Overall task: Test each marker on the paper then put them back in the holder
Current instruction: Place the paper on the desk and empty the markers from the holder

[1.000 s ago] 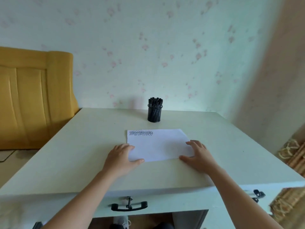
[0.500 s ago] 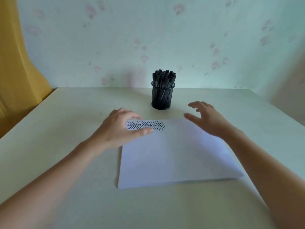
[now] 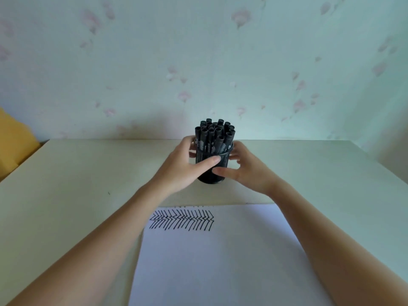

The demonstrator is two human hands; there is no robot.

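A black mesh holder point(image 3: 212, 176) stands upright near the far edge of the table, packed with several black markers point(image 3: 215, 134) standing caps up. My left hand point(image 3: 184, 166) wraps the holder's left side, thumb across its front. My right hand point(image 3: 247, 171) cups the right side, thumb on the lower front. A white sheet of paper point(image 3: 220, 261) lies in front of me, between my forearms. Rows of black marker strokes point(image 3: 182, 219) fill its top left corner.
The pale table point(image 3: 88, 184) meets a light flowered wall at the back. A yellow padded chair point(image 3: 13, 140) shows at the left edge, beyond the table's left side.
Both hands left the paper and went forward to the holder, which they now grip from either side. The view has come closer and tilted down.
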